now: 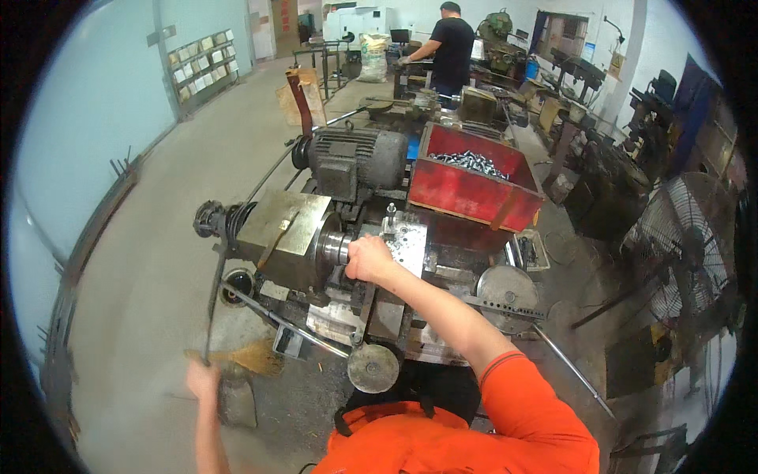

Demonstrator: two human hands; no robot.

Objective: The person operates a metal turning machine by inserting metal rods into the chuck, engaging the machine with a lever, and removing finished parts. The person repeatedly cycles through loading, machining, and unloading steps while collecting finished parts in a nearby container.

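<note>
My left hand [203,378] is low on the left, closed round the bottom end of a long dark lever [212,308] that hangs from the side of a small lathe. Across the machine reaches my right arm. Its hand [369,257] is closed right at the face of the lathe's shiny round spindle chuck [335,247]; whatever its fingers hold is hidden. Behind that hand lies a metal tool plate [409,243] with an upright bolt. The headstock [282,225] carries a thin brush-like tool [278,239] on its flat top.
A red box [474,193] of small metal parts stands behind the lathe, beside a grey motor [355,158]. Round handwheels [373,368] and rods jut toward me. A broom head [253,358] is near my left hand. A large fan [683,237] stands right; another person [452,51] works farther back.
</note>
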